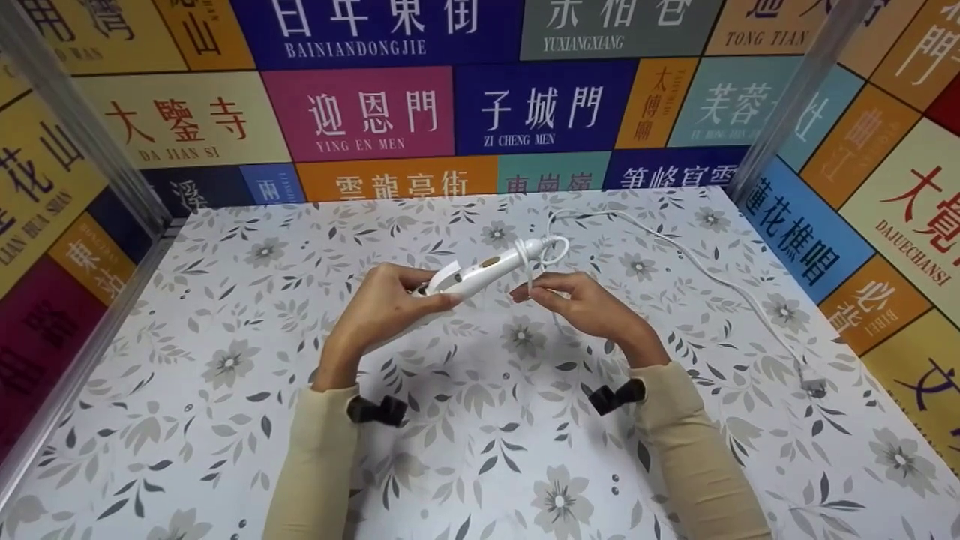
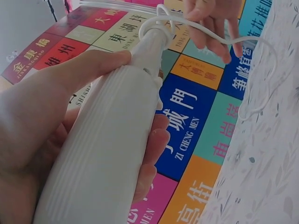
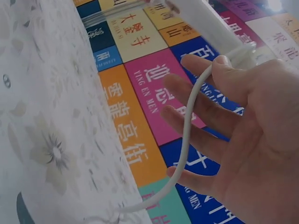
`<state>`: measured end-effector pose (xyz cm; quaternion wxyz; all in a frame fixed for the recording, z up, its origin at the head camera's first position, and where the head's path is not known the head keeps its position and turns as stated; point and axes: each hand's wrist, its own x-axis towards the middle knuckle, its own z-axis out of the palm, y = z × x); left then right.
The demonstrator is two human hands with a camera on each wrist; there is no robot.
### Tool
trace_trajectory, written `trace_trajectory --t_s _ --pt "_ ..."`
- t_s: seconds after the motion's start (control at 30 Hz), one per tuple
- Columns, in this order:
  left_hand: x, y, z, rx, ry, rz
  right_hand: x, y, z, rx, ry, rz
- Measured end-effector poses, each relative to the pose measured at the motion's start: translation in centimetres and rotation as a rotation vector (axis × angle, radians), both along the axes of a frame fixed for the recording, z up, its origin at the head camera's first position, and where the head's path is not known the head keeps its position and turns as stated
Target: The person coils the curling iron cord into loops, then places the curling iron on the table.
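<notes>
My left hand (image 1: 381, 304) wraps its fingers and thumb around a smooth, white, tapering appliance (image 1: 495, 271), which I hold up above the counter (image 1: 420, 480). Fine parallel ribs (image 2: 86, 149) run lengthwise along its rounded body, and a brown oval patch (image 1: 490, 262) sits near the narrow end. There the slim, pliable white cord (image 3: 187, 119) coils round it in loops. My right hand (image 1: 576, 300) pinches the cord between thumb and index finger, other fingers apart. Its plug (image 1: 812, 382) rests on the counter's leaf-and-flower print.
</notes>
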<state>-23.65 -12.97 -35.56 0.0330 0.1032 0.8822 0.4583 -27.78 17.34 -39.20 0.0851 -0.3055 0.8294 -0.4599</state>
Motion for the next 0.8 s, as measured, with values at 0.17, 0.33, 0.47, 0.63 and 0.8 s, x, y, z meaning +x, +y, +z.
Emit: trace_trajectory --t_s 0.17,0.33,0.47,0.63,0.8 --pt "0.0 0.0 0.0 -0.008 0.003 -0.034 -0.6 0.3 -0.7 0.038 -0.01 -0.023" --pt "0.0 0.0 -0.1 -0.022 0.02 -0.065 -0.9 0.4 -1.1 0.072 -0.022 -0.057" --pt "-0.1 0.0 0.0 -0.025 0.017 -0.073 -1.0 0.5 -1.3 0.056 -0.05 -0.084" --pt "0.0 0.0 -0.1 -0.02 0.01 -0.103 -1.3 0.4 -1.8 -0.012 -0.082 -0.137" --pt "0.0 -0.1 -0.2 -0.016 0.021 -0.135 -1.3 0.5 -1.7 0.031 -0.07 -0.293"
